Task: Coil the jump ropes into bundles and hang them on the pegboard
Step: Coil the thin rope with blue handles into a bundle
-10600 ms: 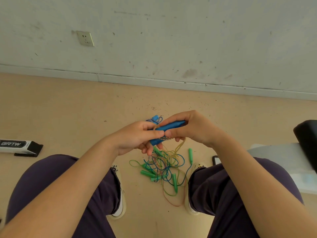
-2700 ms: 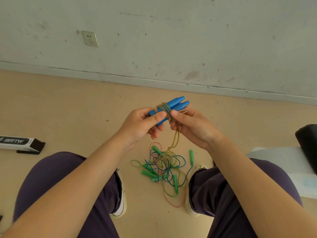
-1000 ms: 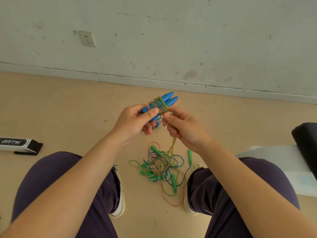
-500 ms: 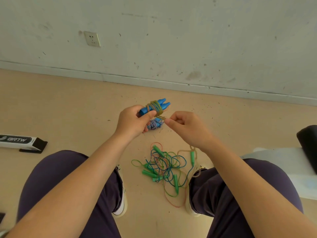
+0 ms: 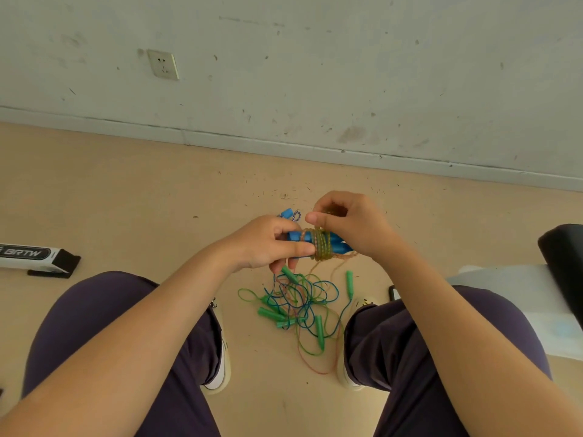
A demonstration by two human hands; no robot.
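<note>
My left hand [image 5: 268,244] grips a pair of blue jump-rope handles [image 5: 296,236], held level in front of me. Several turns of yellowish rope [image 5: 321,246] are wound round the handles. My right hand [image 5: 350,225] pinches that rope just above the wraps. The loose end of the rope hangs down toward the floor. Below my hands, between my feet, lies a tangle of green-handled jump ropes [image 5: 299,305] with green, blue and reddish cords. Behind my left hand, another blue-handled rope with a striped cord [image 5: 290,214] lies on the floor. No pegboard is in view.
I sit with my knees apart facing a grey wall with a socket [image 5: 163,65]. A white and black box [image 5: 34,257] lies on the floor at the left. At the right are a white seat [image 5: 504,288], a black object [image 5: 564,263] and a phone edge [image 5: 392,293].
The handles have come down and turned level. My right hand has moved from beside them to above the wraps, carrying the rope over the handles. The loose end has shortened.
</note>
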